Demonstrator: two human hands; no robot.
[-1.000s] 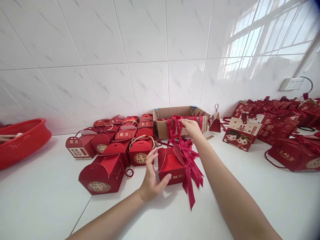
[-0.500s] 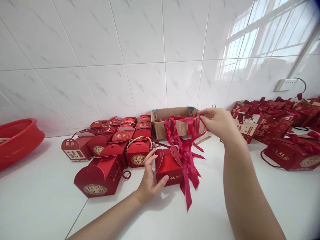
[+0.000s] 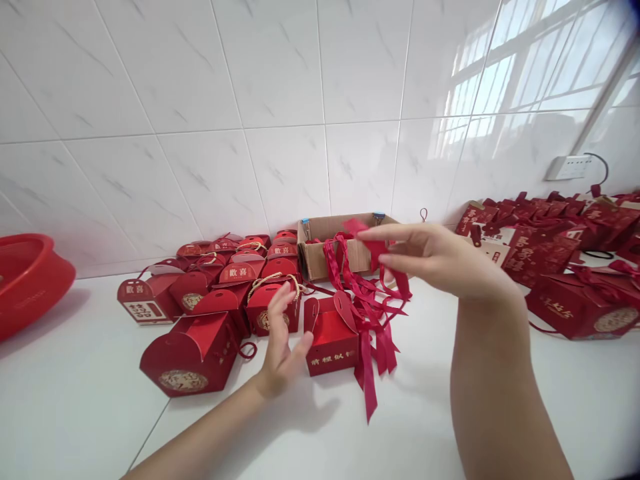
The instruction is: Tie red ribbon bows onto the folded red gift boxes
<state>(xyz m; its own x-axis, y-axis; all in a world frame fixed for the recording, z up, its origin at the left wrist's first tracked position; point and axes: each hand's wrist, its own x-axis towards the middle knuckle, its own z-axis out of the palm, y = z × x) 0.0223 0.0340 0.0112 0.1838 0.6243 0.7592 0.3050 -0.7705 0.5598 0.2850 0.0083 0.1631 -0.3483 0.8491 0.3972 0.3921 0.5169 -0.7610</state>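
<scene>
A small red gift box (image 3: 334,347) with gold characters stands upright at the centre, its curved top flaps raised. Just left of it is my left hand (image 3: 283,347), fingers spread, holding nothing. My right hand (image 3: 425,257) is raised to the box's upper right and pinches a red ribbon (image 3: 373,247) between thumb and fingers. Behind, a cardboard box (image 3: 313,260) has more red ribbons draped over its front edge. These hang in a tangle (image 3: 370,333) down onto the white table, beside the small gift box.
Several finished-looking red boxes (image 3: 187,360) stand in rows at the left. A red basin (image 3: 35,287) is at the far left. Many red boxes and bags (image 3: 545,257) fill the right side. A tiled wall (image 3: 280,80) with a socket (image 3: 570,168) rises behind.
My right hand has lifted a ribbon away from the cardboard box's edge. My left hand has moved left, off the small gift box, and opened.
</scene>
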